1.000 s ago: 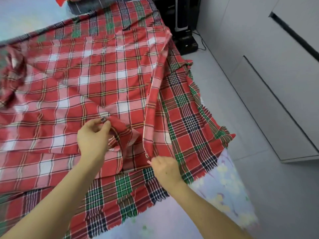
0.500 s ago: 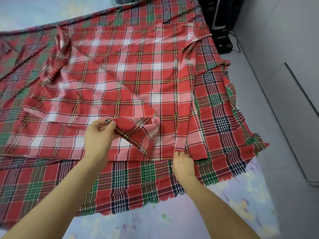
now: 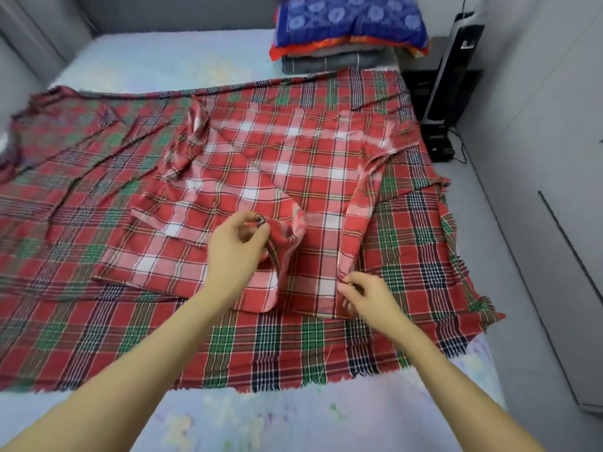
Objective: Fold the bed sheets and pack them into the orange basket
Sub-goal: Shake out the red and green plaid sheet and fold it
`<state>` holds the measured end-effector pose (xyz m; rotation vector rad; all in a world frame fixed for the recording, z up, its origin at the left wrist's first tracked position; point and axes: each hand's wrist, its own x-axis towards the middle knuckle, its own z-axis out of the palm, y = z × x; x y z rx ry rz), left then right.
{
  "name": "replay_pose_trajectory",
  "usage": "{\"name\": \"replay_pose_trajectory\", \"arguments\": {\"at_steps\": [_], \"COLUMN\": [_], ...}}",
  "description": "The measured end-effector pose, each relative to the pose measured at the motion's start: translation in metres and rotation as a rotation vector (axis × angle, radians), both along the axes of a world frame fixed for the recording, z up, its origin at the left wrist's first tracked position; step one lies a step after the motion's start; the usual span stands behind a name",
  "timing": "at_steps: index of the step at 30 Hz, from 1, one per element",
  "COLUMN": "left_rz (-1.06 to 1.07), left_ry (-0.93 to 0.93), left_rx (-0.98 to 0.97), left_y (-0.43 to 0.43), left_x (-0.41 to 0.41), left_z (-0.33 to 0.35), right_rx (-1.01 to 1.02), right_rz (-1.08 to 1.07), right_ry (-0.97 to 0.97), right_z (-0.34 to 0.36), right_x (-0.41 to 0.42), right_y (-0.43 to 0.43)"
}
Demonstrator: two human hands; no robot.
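A red, green and white plaid bed sheet lies spread over the bed, its middle folded back so the paler underside faces up. My left hand pinches a bunched corner of that folded layer between thumb and fingers. My right hand pinches the near end of a raised fold along the right side of the same layer. No orange basket is in view.
The mattress has a pale floral cover. A blue patterned pillow sits on folded grey bedding at the far right corner. A black tower appliance stands by the bed. Grey floor and cabinets lie to the right.
The view has tilted up, so the far bed and pillow appear. Both hands keep their pinch on the sheet, and the folded layer has shifted a little away from me.
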<state>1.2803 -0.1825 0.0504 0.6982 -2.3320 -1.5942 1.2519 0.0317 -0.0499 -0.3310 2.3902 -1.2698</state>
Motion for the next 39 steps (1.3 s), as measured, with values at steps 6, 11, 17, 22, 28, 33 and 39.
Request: {"name": "replay_pose_trajectory", "arguments": {"at_steps": [6,11,17,22,28,33,39], "left_rz": [-0.14,-0.259,-0.25,-0.258,-0.365,-0.408,-0.23], "left_ry": [0.189,0.36,0.463,0.49,0.445,0.394,0.455], "left_rx": [-0.276,-0.393,-0.504,-0.657,-0.833,-0.858,-0.782], "left_y": [-0.047,-0.07,-0.106,-0.134,-0.149,-0.157,-0.16], "left_x": [0.001,0.039,0.083,0.109,0.136,0.148,0.136], "left_z": [0.13,0.229,0.289,0.303,0.297,0.272,0.266], "right_rx": [-0.217,-0.437,-0.581,-0.536,-0.429,-0.341,-0.307], "right_rz": [0.006,0.012,-0.066,-0.053,-0.081,-0.053,0.056], "right_ry": [0.051,0.09,0.001,-0.003,-0.142,-0.278,-0.31], "right_z": [0.189,0.32,0.396,0.423,0.429,0.426,0.429], "right_x": [0.006,0.044,0.087,0.114,0.126,0.124,0.115], "right_y": [-0.043,-0.116,-0.179,-0.213,-0.236,-0.248,-0.25]}}
